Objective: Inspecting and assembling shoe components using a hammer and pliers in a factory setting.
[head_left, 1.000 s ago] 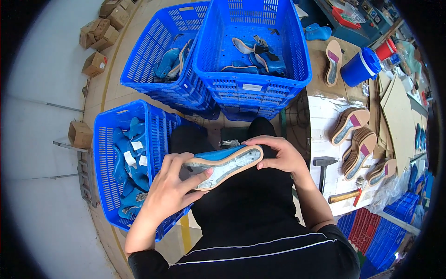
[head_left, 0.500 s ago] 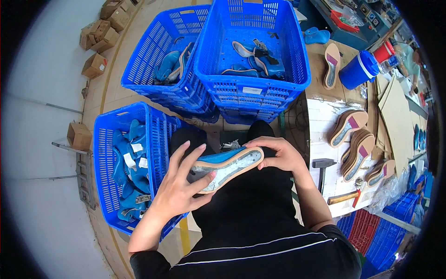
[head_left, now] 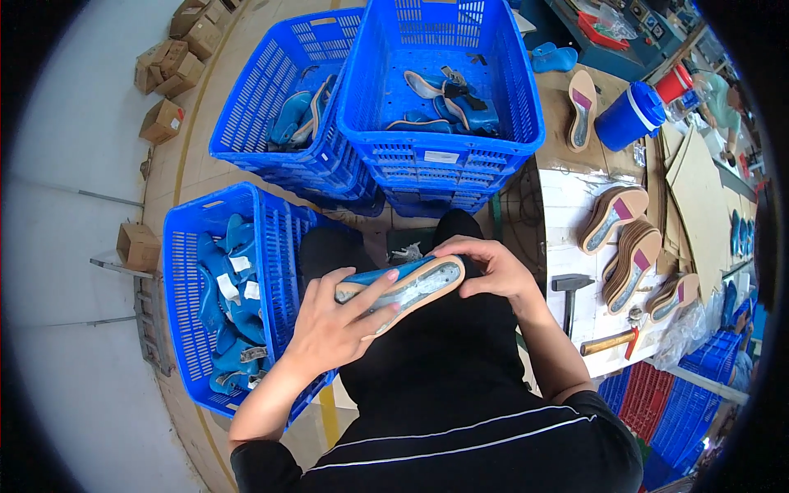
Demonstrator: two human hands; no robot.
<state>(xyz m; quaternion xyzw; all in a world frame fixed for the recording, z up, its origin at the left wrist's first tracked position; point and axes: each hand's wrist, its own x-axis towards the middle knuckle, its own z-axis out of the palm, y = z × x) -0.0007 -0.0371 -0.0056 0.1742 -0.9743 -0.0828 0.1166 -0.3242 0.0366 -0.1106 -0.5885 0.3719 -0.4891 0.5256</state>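
On the floor at the far left, small cardboard boxes (head_left: 164, 120) are scattered, and a blue crate (head_left: 185, 329) packed with blue shoe parts is set close against the person's left knee, seemingly for easy reach. Over the lap, a shoe sole (head_left: 403, 283) with a tan rim and a blue underside is held level between both hands. The left hand (head_left: 333, 324) is closed on the sole's near end from below, with the fingers laid flat along its upper face, probably to steady it. The right hand (head_left: 485, 267) is wrapped around the far end, fingers curled over the rim, as if pressing the edge down. The sole thus spans the gap between the two hands, touching both. Ahead of the knees, two more blue crates (head_left: 444, 156) holding blue and tan shoe pieces are stacked on the floor. To the right, on the counter (head_left: 567, 197), finished tan soles (head_left: 629, 255) are piled near its front edge, with a hammer (head_left: 569, 287) just beside them and a blue jug (head_left: 629, 115) toward the back edge.
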